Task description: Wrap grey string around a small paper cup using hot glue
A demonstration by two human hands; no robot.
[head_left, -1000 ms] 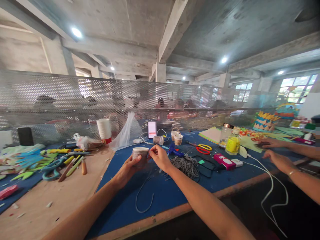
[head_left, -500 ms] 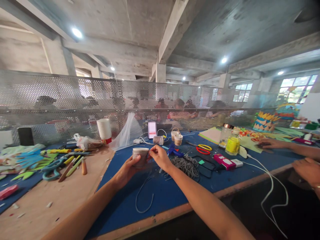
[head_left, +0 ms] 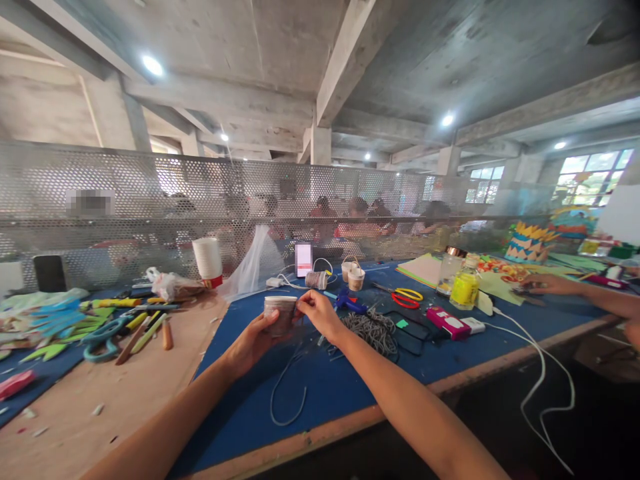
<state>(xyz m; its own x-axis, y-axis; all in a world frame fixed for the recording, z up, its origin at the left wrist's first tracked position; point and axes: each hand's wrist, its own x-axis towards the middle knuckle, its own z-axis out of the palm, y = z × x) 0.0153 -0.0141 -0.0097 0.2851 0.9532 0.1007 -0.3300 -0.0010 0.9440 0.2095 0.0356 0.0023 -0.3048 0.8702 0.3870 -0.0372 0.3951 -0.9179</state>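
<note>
The blue mat (head_left: 240, 413) spreads beneath both hands, and on it the heap of grey cord (head_left: 373, 335) lies just right of the right wrist, so the forearm is best lifted clear of those loops. The right hand (head_left: 299, 308) has thumb and forefinger drawn together at the cup's right side; whether a strand lies between them is too small to tell. The left hand (head_left: 253, 342) grasps the cup, its thumb pressed on the near wall. A blue glue gun (head_left: 349, 301) lies beyond the right wrist, beside the heap. The banded cup (head_left: 280, 319), seemingly wrapped in cord, is upright above the mat, left of the heap, pale rim uppermost. The step looks like fixing cord to its wall; that asks for a steady hold without denting, light pressure from the right fingertips, and small turns of the cup rather than a long reach around. Thinnest of all, a loose length of cord (head_left: 286, 425) curls below the cup; I cannot tell whether it joins on, so a snag is worth guarding against
</note>
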